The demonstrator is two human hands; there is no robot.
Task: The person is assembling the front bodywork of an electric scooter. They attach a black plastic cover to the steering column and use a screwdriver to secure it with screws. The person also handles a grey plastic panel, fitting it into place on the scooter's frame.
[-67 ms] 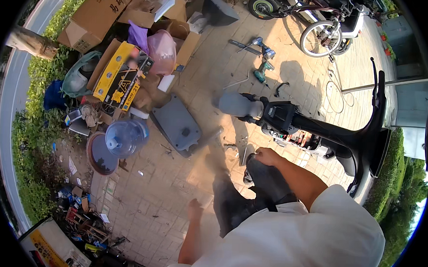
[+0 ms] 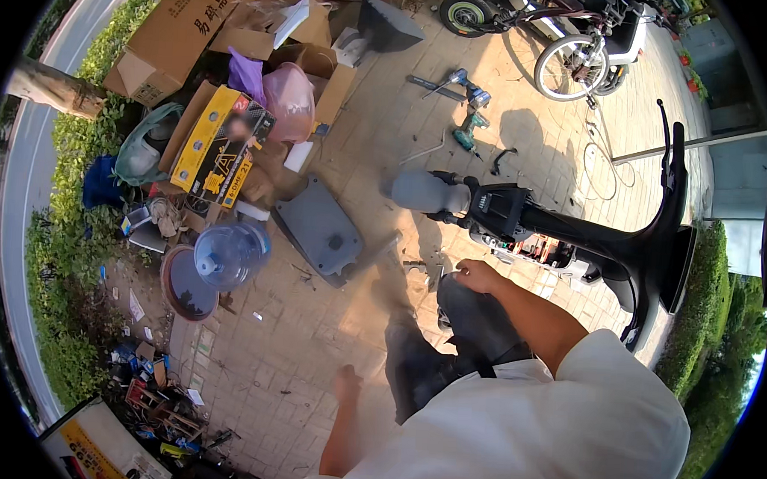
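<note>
My right hand [image 2: 479, 276] hangs over my dark trouser leg, fingers curled; whatever they may hold is hidden. Low on my left, above the paving, my left hand [image 2: 348, 382] is loosely curled with nothing visible in it. Nearest beyond the right hand is a black electric scooter [image 2: 564, 223], its handlebar to the right and a grey rounded part [image 2: 424, 191] at its left end. Below its frame lies an open compartment with colourful parts [image 2: 533, 249]. A dark grey plastic panel [image 2: 320, 228] lies on the ground ahead.
Two power drills [image 2: 467, 133] lie on the paving. Cardboard boxes [image 2: 174, 38], a yellow-black box [image 2: 220, 151], a clear water jug [image 2: 230, 256] and a round basin [image 2: 180, 284] crowd the left. A bicycle wheel [image 2: 571, 68] stands far right; scrap [image 2: 158, 392] piles lower left.
The view has turned slightly, moving the boxes and jug a little rightward. My right hand has risen a little in the picture; my left has dropped slightly.
</note>
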